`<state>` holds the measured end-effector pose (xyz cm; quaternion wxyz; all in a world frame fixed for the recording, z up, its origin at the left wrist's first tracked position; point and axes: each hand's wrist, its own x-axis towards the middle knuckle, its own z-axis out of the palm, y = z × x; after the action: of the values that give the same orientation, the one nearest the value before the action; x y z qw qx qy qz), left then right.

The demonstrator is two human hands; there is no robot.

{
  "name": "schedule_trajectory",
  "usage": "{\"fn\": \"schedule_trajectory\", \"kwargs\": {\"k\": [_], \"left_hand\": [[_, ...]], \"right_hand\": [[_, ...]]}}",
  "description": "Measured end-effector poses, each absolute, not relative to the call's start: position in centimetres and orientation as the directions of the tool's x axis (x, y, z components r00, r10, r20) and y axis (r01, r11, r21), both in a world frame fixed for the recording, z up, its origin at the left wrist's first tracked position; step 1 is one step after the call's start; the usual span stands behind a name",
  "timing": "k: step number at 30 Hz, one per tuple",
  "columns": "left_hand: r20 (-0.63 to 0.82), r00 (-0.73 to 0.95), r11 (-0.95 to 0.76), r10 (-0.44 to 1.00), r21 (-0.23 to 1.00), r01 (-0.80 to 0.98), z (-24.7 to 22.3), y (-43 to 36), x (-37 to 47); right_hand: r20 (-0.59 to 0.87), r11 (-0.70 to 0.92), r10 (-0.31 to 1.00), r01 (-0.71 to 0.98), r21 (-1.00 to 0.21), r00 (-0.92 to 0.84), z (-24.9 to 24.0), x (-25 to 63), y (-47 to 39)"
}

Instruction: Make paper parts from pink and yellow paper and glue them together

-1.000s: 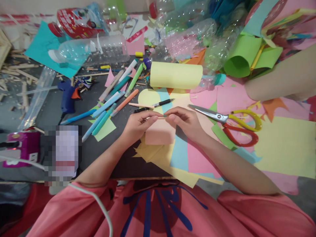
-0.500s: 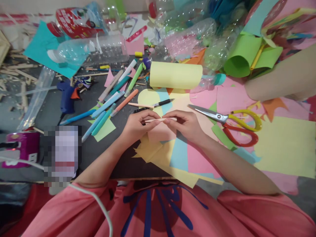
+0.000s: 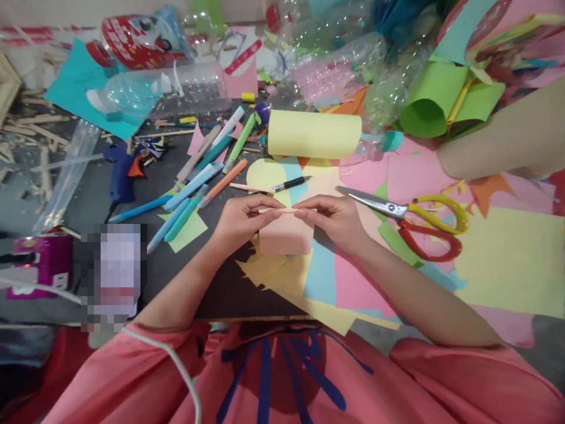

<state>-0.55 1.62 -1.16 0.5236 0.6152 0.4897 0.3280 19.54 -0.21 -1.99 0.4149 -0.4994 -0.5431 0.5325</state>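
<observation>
Fingers [image 3: 270, 219] of both hands [image 3: 238, 225] [image 3: 336, 222] in a pinch on pink paper [image 3: 286, 238], above a dark, paper-littered tabletop [image 3: 225, 294], pale wall [image 3: 66, 10] beyond.

The held sheet [image 3: 286, 237] is matt paper, the scissor blades [image 3: 389, 207] shiny metal, the clear bottle [image 3: 194, 89] glossy plastic.

From here, I see a pale wall [image 3: 238, 10] behind the dark worktop [image 3: 229, 297], and grey floor [image 3: 549, 341] past its edge at lower right.
</observation>
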Motion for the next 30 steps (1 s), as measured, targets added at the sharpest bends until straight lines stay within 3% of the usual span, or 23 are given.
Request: {"fn": "schedule_trajectory", "kwargs": {"k": [10,22,30], "left_hand": [[-0.183,0.301,0.103,0.936,0.959,0.266,-1.29,2.07,-1.25],[-0.137,0.273,0.059,0.952,0.959,0.277,-1.47,2.10,-1.19],[-0.130,0.321,0.034,0.938,0.957,0.287,-1.27,1.61,-0.74]], "right_hand": [[-0.095,-0.085,0.988,0.092,-0.992,-0.118,-2.34,19.88,0.03],[-0.100,-0.094,0.990,0.059,-0.994,-0.100,-2.39,19.80,-0.09],[-0.103,-0.088,0.979,0.090,-0.992,-0.177,-1.87,19.49,-0.34]]}}
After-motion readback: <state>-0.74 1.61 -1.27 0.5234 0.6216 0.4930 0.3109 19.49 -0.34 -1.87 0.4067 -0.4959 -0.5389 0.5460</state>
